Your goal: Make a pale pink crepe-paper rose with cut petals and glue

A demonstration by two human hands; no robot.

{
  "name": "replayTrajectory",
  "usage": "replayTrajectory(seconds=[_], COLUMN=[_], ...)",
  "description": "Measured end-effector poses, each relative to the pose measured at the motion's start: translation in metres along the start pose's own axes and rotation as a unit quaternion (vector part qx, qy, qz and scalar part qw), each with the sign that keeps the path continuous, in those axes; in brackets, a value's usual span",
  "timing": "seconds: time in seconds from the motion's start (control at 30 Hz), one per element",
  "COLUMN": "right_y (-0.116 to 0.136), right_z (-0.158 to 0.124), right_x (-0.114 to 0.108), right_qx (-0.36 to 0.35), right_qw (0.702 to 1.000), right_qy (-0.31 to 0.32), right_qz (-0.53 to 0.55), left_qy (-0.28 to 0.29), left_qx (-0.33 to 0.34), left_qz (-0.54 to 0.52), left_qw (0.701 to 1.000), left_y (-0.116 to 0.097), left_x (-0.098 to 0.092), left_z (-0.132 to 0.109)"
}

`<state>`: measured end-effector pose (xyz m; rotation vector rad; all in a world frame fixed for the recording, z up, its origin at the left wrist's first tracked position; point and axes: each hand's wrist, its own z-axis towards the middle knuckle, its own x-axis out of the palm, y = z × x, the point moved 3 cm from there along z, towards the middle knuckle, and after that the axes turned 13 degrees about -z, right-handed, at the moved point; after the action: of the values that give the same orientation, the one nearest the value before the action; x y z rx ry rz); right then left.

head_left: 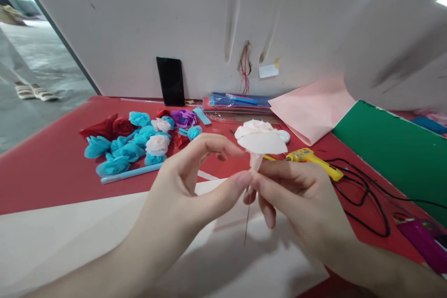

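Observation:
A pale pink paper flower (260, 137) is held up over the red table (45, 163), on a thin wire stem (247, 219) that hangs down below my fingers. My left hand (190, 181) pinches the flower's base with its thumb, and its forefinger curls up against the petals' underside. My right hand (300, 195) is closed on the same base from the right. Both hands hover above a white paper sheet (87, 228) lying at the table's near edge.
Several blue, white, red and purple paper flowers (139, 142) lie in a cluster at the left, with a blue stick (131, 173) in front. A yellow glue gun (312, 158) with black cable (363, 195), pink paper (310, 111), green sheet (394, 153), black phone (170, 81) and purple object (422, 242) surround them.

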<state>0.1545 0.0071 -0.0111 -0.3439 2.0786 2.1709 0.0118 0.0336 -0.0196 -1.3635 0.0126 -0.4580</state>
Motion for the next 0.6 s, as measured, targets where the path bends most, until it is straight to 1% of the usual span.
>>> replayTrajectory(seconds=[0.1,0.27,0.5,0.6], right_y=[-0.0001,-0.0002,-0.0013,-0.002], right_z=[0.0005,-0.0004,-0.0033,-0.0036], right_x=[-0.0017,-0.001,-0.0015,-0.0023], right_qx=[0.002,0.01,0.006,-0.008], right_qw=[1.0,1.0,0.999,0.999], right_qy=[-0.015,-0.026,-0.04,-0.035], right_qz=[-0.006,-0.012,0.01,0.026], left_qy=[-0.012,-0.011,-0.013,-0.002], left_qx=[0.038,0.072,0.055,0.049], left_qz=[-0.027,0.019,0.003,-0.01], left_qw=[0.999,0.997,0.998,0.999], left_y=[-0.0017,-0.0023,-0.0012,-0.0026], left_x=[-0.0004,-0.0018,-0.0035,-0.0019], left_z=[-0.0018,-0.0019,-0.0013,-0.001])
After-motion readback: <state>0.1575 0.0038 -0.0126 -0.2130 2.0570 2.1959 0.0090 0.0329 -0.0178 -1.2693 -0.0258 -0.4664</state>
